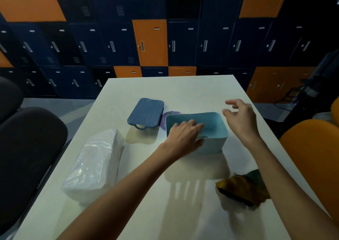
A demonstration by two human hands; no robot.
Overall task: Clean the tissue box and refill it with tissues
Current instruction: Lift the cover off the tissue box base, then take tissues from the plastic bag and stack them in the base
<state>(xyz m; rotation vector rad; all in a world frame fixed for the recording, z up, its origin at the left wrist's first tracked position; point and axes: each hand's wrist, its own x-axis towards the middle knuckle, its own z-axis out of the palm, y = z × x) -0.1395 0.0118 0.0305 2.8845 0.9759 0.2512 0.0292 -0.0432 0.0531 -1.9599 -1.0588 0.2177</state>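
A light blue tissue box [214, 124], open at the top, stands in the middle of the white table [183, 89]. My left hand [185, 135] grips its near left rim, fingers reaching inside. My right hand [240, 118] hovers just right of the box with fingers spread, holding nothing. The darker blue lid [145, 114] lies flat behind and to the left of the box. A clear plastic pack of white tissues [95, 164] lies at the table's left edge. A crumpled yellow-green cloth [242, 188] lies near the front right, partly under my right forearm.
A purple round object [166, 117] peeks out between lid and box. Black chairs [27, 148] stand left of the table, orange chairs [311, 157] to the right. Blue and orange lockers [150, 43] fill the wall behind. Cables hang at the far right.
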